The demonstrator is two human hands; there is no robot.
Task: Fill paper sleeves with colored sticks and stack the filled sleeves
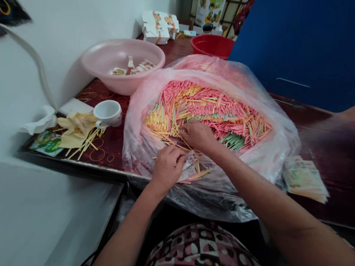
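Note:
A large clear plastic bag (pixel 285 137) lies wide open on the table, full of thin coloured sticks (pixel 213 105), mostly pink with yellow and green ones among them. My right hand (pixel 198 136) reaches over the bag's near side, its fingers closed together at the sticks; the fingertips are partly hidden. Lower and to the left, my left hand (pixel 169 164) is curled, with thumb and fingers at the edge of a small clear plastic packet (pixel 189 164). Loose yellow and pink sticks (pixel 199 176) lie beside that packet, on the bag's front part.
On the left stand a white cup (pixel 108 113), a yellow cloth-like piece (pixel 77 127) and a green packet (pixel 47 142). A pink basin (pixel 123 63) holds small packets. Behind are white boxes (pixel 158 27) and a red basin (pixel 212 46). Flat printed packets (pixel 306 180) are stacked at right.

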